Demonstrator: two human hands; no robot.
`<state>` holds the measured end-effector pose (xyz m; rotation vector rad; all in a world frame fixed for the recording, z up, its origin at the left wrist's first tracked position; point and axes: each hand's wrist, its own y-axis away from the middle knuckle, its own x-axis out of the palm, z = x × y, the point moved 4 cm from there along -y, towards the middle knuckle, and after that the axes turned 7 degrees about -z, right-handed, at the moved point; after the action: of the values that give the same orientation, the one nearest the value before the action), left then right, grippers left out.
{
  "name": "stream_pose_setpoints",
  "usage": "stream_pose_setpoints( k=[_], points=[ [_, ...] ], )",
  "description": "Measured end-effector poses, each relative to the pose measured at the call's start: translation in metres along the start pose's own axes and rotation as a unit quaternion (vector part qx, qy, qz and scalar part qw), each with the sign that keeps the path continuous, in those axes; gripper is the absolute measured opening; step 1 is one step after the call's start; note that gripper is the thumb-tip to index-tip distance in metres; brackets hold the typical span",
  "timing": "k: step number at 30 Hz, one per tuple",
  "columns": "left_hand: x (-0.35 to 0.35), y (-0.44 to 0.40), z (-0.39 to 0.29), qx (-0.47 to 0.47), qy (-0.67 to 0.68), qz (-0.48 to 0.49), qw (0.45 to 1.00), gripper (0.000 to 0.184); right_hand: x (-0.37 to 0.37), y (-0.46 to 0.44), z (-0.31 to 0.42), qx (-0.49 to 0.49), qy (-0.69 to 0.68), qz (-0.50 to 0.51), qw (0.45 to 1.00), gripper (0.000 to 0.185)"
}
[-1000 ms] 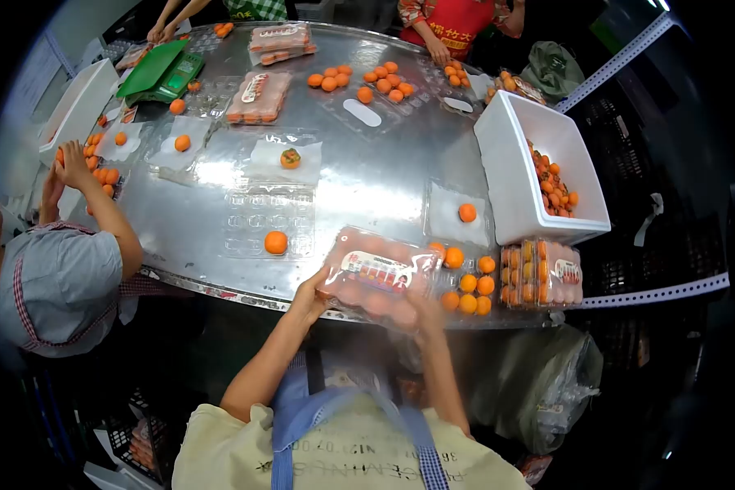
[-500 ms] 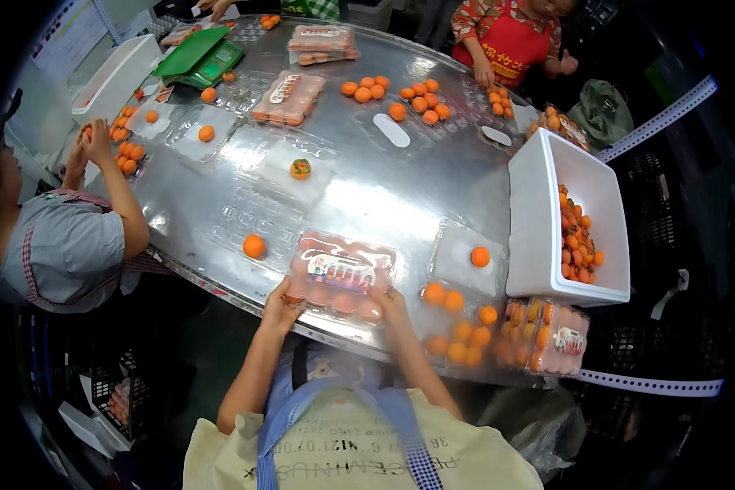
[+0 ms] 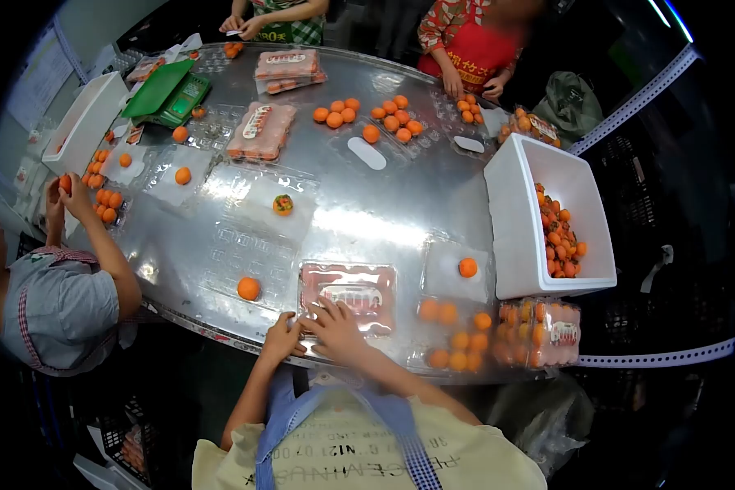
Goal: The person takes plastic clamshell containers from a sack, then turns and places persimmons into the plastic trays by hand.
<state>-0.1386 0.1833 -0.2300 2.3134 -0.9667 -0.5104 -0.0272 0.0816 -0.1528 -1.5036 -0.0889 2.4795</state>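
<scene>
A clear plastic fruit pack [image 3: 376, 282] with a printed label lies flat on the metal table in front of me, its contents pinkish under the lid. My left hand [image 3: 282, 340] is at its near left corner, fingers bent around the edge. Across the near left part of the lid lies my right hand [image 3: 335, 330], its fingers spread and partly covering the label. To the left, a single orange persimmon [image 3: 248, 287] rests on an open clear tray [image 3: 249, 249]. On the right, another persimmon [image 3: 467, 267] sits on a white sheet, above a tray of several persimmons [image 3: 459, 340].
A white foam box [image 3: 510, 220] of persimmons stands at the right, with stacked packs [image 3: 559, 335] before it. A green scale [image 3: 184, 100] and finished packs [image 3: 261, 131] are farther back. Co-workers stand at the left [image 3: 65, 294], far side [image 3: 290, 16] and back right [image 3: 465, 49].
My right hand has moved left from the pack's right side onto its lid. The pack now lies flatter on the table. The view has shifted slightly.
</scene>
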Motion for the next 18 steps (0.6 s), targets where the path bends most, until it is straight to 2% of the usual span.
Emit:
stream_pose_setpoints(
  k=[1,2,5,7,8,11,15,18],
  points=[
    [-0.003,0.002,0.004,-0.011,0.003,0.002,1.000,0.045,0.009,-0.007,0.002,-0.022,0.027,-0.018,0.999,0.055],
    [-0.002,0.004,0.005,-0.020,0.056,0.006,0.998,0.030,0.018,-0.014,0.002,-0.044,0.054,-0.035,0.997,0.053],
    [-0.004,-0.003,0.027,-0.057,0.186,0.083,0.977,0.029,0.023,-0.025,0.002,-0.063,0.084,-0.032,0.994,0.044],
    [-0.004,0.006,0.018,-0.065,0.207,0.072,0.974,0.025,0.021,-0.029,0.000,-0.068,0.089,-0.017,0.994,0.043],
    [-0.004,0.006,0.020,-0.065,0.216,0.073,0.971,0.025,0.023,-0.031,-0.002,-0.074,0.073,-0.025,0.994,0.032],
    [-0.001,-0.003,0.032,-0.042,0.238,0.055,0.969,0.027,0.023,-0.036,0.002,-0.082,0.117,-0.003,0.990,0.032],
    [-0.003,-0.006,0.028,0.000,0.278,0.023,0.960,0.024,0.031,-0.046,-0.006,-0.070,0.100,0.014,0.992,0.030],
    [-0.003,-0.009,0.027,-0.010,0.290,0.020,0.957,0.024,0.032,-0.054,-0.011,-0.046,0.095,0.039,0.994,0.031]
  ],
)
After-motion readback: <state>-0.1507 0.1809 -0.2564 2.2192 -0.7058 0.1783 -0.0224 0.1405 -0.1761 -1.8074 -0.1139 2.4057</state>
